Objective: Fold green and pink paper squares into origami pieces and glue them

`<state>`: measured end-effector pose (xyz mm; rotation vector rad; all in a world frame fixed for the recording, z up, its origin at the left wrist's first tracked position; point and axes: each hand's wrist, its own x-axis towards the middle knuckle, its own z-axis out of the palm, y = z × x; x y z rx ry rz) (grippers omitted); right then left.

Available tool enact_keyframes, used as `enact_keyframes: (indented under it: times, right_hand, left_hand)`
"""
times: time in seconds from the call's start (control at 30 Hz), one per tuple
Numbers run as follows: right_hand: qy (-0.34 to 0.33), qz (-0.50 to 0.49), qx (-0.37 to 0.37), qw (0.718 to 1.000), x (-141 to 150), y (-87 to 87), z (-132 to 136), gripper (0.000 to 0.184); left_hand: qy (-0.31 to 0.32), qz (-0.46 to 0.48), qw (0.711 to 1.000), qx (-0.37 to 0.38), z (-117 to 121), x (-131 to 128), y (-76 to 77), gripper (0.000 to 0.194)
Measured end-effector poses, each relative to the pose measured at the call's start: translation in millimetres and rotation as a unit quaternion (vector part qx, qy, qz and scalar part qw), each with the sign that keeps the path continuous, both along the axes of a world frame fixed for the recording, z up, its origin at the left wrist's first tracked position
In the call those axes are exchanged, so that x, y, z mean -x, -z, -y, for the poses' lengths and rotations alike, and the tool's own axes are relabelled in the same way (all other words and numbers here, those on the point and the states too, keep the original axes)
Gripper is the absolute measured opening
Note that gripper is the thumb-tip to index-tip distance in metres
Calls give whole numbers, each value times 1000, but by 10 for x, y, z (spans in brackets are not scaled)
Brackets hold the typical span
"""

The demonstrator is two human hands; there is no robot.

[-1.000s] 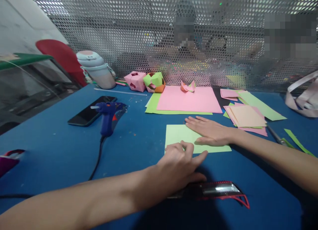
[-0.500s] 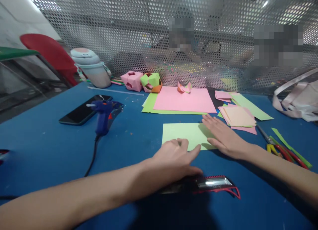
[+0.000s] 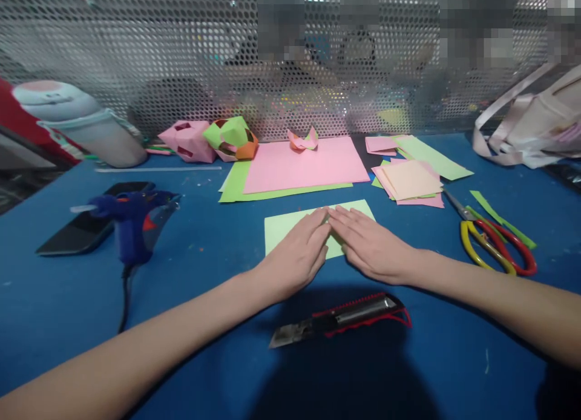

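Observation:
A light green sheet of paper (image 3: 284,225) lies flat on the blue table (image 3: 218,269). My left hand (image 3: 297,255) rests palm down on it, fingers stretched out and together. My right hand (image 3: 367,244) lies flat on the same sheet from the right, fingers extended. The fingertips of both hands meet near the sheet's far edge. Neither hand holds anything. A red and black utility knife (image 3: 340,318) with its blade out lies on the table just in front of my hands.
A blue glue gun (image 3: 129,217) and a black phone (image 3: 86,232) lie at the left. Pink and green sheets (image 3: 299,166), folded paper cubes (image 3: 209,141) and a paper stack (image 3: 408,181) lie behind. Scissors (image 3: 492,241) lie right. A mesh screen (image 3: 181,57) closes the back; people sit behind it.
My left hand left the knife and moved forward onto the green sheet. My right hand slid left so the fingertips meet. The view shifted right, bringing the scissors in.

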<state>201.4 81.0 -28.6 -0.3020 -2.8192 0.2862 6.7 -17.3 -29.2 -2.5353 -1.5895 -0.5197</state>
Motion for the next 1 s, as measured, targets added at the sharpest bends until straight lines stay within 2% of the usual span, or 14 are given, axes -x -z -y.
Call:
enact_keyframes:
  times: [0.13,0.3,0.43,0.6,0.7,0.77,0.87,1.0]
  right_hand:
    - [3,88,10,996,80,3,-35,73]
    - [70,123,15,990,-12,-15,-300,85]
    - [117,140,14,983,-131,-34,-451,86]
    - [167,137,-3,976,-126,-34,-425,88]
    - [166,103,-25,980,20,-14,-280,88]
    - [101,63,-28,992,139,6,-177,81]
    - [28,48,18,998,261,39,-100,82]
    - [39,52,45,997,248,55,-162,88]
  left_hand:
    - [-39,-47,995,77,-33,40,54,52]
    - [-124,-88,977,149,-32,131,-4,70]
    - [-177,-88,965,171,-3,242,-28,84]
    - [-203,-97,959,171,28,316,-49,83]
    - [-197,-106,965,140,3,250,-74,71]
    - [-149,-104,976,119,-42,182,-82,64]
    - [-74,-72,985,141,-114,107,-71,66]
    - [-73,-42,986,147,-112,111,-47,69]
